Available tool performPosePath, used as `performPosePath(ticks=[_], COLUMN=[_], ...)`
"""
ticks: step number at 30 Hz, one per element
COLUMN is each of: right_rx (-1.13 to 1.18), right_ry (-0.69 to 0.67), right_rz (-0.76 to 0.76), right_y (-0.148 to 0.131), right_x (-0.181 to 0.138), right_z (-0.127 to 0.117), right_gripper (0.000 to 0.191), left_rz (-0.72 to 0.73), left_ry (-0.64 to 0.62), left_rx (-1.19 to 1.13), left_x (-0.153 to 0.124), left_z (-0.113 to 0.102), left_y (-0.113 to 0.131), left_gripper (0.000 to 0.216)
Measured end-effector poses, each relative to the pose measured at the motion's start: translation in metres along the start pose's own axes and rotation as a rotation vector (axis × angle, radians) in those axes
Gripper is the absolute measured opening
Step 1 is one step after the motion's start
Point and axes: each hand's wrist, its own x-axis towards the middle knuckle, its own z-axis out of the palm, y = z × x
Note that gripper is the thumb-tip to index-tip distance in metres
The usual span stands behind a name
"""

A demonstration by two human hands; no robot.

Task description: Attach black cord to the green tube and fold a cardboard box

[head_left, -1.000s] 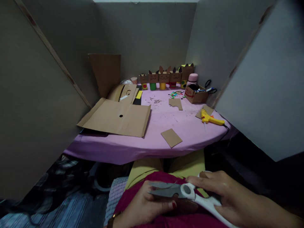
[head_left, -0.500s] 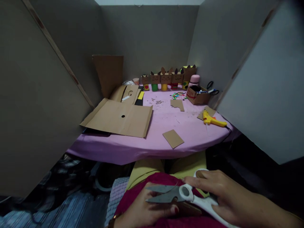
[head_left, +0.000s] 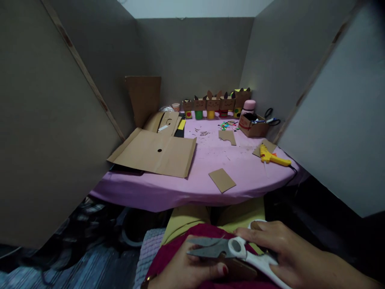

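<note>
Low over my lap, my right hand [head_left: 282,253] is closed round the white handles of a pair of scissors [head_left: 231,249], whose grey blades stand a little apart and point left. My left hand [head_left: 186,267] lies under the blades, fingers curled on a small brown cardboard piece [head_left: 237,269] that sits between the blades and mostly hides under them. Both hands are in front of the pink table [head_left: 198,182].
On the table lie a large flat cardboard sheet [head_left: 153,152], a small cardboard rectangle [head_left: 221,180], a yellow glue gun [head_left: 273,157], a box of tools [head_left: 254,125] and a row of cardboard figures [head_left: 212,105]. Grey partition boards [head_left: 48,132] wall in both sides.
The scissor blades opened slightly, then partly closed over the cardboard piece. The view tilted up a little, so the table sits lower in the picture. Both hands stay in my lap.
</note>
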Motion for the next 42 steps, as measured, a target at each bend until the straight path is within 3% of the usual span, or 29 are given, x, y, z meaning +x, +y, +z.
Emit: performPosePath(ticks=[10, 25, 33, 38, 42], right_rx=[-0.036, -0.066, -0.122, -0.121, -0.081], right_ry=[-0.026, -0.019, -0.094, -0.14, -0.154], right_rz=[-0.039, -0.089, -0.208, -0.324, -0.374], right_y=[-0.005, -0.006, -0.012, -0.014, -0.013], right_x=[0.008, 0.021, 0.068, 0.107, 0.135], right_z=[-0.005, -0.008, -0.009, -0.002, 0.01], right_gripper=[0.055, 0.047, 0.047, 0.046, 0.039], left_rz=[0.015, 0.001, 0.012, -0.103, -0.196], left_ry=[-0.012, 0.028, 0.233, 0.385, 0.6], left_rx=[-0.016, -0.006, -0.06, -0.274, -0.377], left_x=[-0.004, -0.01, -0.029, -0.043, -0.052], left_z=[-0.002, -0.006, -0.028, -0.043, -0.056], left_y=[-0.001, 0.0, -0.005, -0.015, -0.022], left_gripper=[0.029, 0.034, 0.035, 0.033, 0.029])
